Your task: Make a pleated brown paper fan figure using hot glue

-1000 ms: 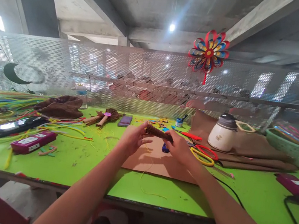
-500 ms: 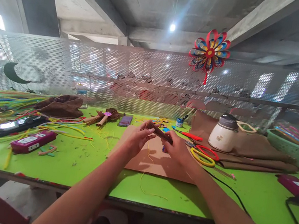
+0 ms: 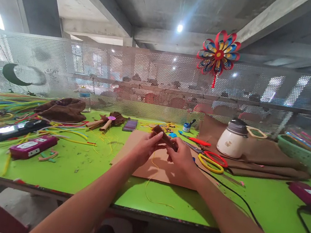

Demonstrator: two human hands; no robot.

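Note:
A folded, pleated piece of brown paper [image 3: 165, 136] is held in the air between both my hands. My left hand [image 3: 151, 144] pinches its left end, thumb on top. My right hand [image 3: 179, 153] grips the lower right end with curled fingers. Below them lies a flat brown cardboard sheet [image 3: 143, 168]. A thin yellow thread [image 3: 147, 189] trails from under my hands across the sheet to the table's front. Beyond my left hand, a brown pleated paper piece with a purple round label [image 3: 111, 118] lies on the table.
Scissors with red and yellow handles [image 3: 211, 163] lie right of my hands, before brown paper [image 3: 265, 154] and a white kettle-like jug [image 3: 231, 139]. A black cable [image 3: 237, 196] crosses the right side. Left are a purple power strip [image 3: 33, 146] and colored strips [image 3: 5, 101]. A perforated screen [image 3: 151, 68] stands behind.
My left hand has shifted slightly right along the brown paper, its thumb now pressed on top. My right hand's fingers have curled further beneath the paper.

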